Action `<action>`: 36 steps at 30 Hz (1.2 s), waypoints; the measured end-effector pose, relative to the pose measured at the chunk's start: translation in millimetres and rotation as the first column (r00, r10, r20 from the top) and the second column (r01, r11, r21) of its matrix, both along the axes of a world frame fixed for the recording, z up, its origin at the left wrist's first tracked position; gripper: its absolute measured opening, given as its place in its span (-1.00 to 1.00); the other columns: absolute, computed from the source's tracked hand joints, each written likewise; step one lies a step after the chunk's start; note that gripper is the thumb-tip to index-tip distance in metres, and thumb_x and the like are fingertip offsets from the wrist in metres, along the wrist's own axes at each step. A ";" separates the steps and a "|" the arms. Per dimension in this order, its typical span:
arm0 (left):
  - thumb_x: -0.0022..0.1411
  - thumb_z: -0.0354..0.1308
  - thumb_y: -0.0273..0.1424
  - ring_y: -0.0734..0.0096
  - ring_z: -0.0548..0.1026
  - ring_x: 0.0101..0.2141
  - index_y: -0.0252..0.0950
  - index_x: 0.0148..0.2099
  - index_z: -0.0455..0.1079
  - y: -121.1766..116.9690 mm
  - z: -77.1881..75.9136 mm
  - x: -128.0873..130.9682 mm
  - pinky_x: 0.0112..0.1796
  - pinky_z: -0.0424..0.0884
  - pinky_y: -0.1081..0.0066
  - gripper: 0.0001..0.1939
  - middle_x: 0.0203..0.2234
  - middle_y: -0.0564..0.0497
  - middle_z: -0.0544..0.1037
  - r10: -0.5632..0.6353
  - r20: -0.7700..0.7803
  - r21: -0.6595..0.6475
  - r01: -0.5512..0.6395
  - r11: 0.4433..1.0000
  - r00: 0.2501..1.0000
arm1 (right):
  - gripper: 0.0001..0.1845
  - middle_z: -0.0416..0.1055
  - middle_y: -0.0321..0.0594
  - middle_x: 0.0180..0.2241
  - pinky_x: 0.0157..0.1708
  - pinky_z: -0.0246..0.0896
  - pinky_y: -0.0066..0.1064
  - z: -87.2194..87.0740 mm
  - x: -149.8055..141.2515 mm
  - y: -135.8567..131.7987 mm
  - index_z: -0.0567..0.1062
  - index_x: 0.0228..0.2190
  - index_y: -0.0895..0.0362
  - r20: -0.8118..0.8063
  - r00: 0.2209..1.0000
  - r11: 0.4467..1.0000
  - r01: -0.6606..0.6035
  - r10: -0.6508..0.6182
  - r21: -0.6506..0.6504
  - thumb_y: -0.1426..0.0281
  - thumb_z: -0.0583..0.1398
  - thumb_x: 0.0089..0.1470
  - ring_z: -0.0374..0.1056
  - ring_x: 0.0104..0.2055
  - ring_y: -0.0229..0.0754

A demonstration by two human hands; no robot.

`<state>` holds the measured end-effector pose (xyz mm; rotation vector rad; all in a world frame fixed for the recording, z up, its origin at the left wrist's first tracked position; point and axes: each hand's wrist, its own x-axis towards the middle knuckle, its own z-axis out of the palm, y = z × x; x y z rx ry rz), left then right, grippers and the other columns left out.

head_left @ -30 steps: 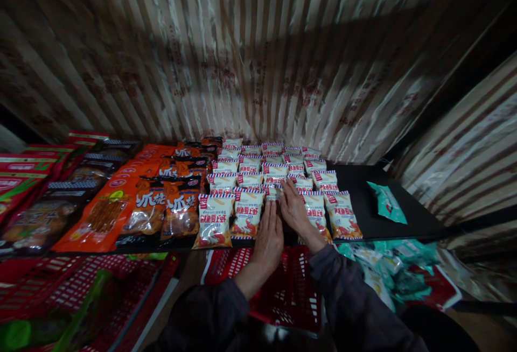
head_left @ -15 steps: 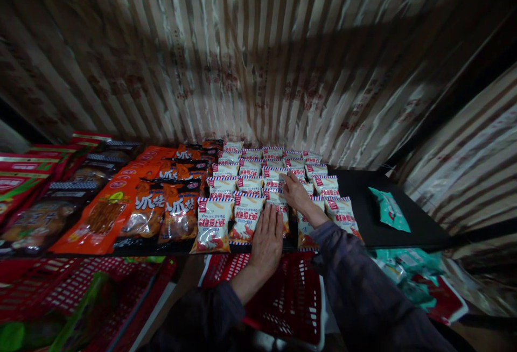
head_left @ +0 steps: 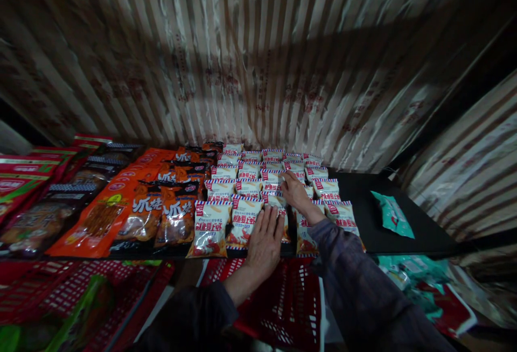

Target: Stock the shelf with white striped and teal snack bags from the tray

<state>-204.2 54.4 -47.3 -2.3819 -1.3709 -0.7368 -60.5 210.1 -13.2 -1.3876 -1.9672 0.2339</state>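
Left hand (head_left: 262, 247) at center, lower half: fingers straight, nearly side by side, slim gaps, laid over a front-row white packet (head_left: 278, 200). Right hand (head_left: 298, 193) just right of it and higher: fingers slightly bent, tips at a white packet (head_left: 271, 176) one row further back; can't tell if pinching or only touching.

Both packets sit mid-frame in a block of matching white packets (head_left: 210, 228) with red lettering and striped edges, rows running back to the wall. In the front row, a dark gap shows right of the left hand's packet. Dark sleeves (head_left: 367, 287) come in from the bottom edge.

Left of the block: black-and-orange bags (head_left: 175, 217), then a long orange bag (head_left: 99, 220), dark brown bags (head_left: 44, 217), red-and-green bags (head_left: 16, 193) at the left edge. Right: black shelf (head_left: 359, 196), one teal packet (head_left: 392, 213) lying tilted on it.

Below the shelf: red basket (head_left: 283, 309) bottom center; another red basket (head_left: 135, 282) lower left with green bags (head_left: 76, 314); teal packets (head_left: 418, 268) heaped lower right. Striped sheeting (head_left: 258, 45) fills the top.
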 end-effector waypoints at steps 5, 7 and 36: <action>0.27 0.01 -0.50 -0.09 -0.09 0.36 -0.50 0.30 0.12 5.2 2.2 -1.5 0.26 0.10 -0.07 -0.44 0.31 -0.37 0.16 -0.069 0.007 -0.010 0.069 0.998 0.998 | -0.55 0.38 0.08 0.10 0.21 0.18 -0.06 1.8 -1.1 14.3 0.47 0.02 0.22 -0.028 1.000 1.000 0.007 -0.006 0.009 0.48 0.04 0.11 0.30 0.18 0.03; 0.28 0.02 -0.46 -0.10 -0.11 0.36 -0.52 0.28 0.15 7.0 1.5 -1.4 0.27 0.08 -0.09 -0.46 0.30 -0.38 0.17 -0.091 0.009 -0.027 0.092 0.995 0.996 | -0.55 0.39 0.06 0.10 0.21 0.18 -0.05 2.1 -1.8 17.3 0.47 0.02 0.19 -0.034 0.999 1.000 -0.012 0.012 0.011 0.48 0.04 0.11 0.31 0.18 0.02; 0.25 0.00 -0.57 0.03 -0.28 0.39 -0.43 0.30 0.13 -6.9 10.1 -16.3 0.29 0.01 -0.16 -0.44 0.34 -0.33 0.08 -0.098 0.097 -0.042 0.103 0.994 0.990 | -0.51 0.00 -0.01 0.36 0.30 -0.01 0.12 -26.7 45.4 -186.4 0.29 0.19 0.12 -0.183 0.936 0.943 0.320 -0.301 0.087 0.23 -0.06 0.32 -0.09 0.41 0.02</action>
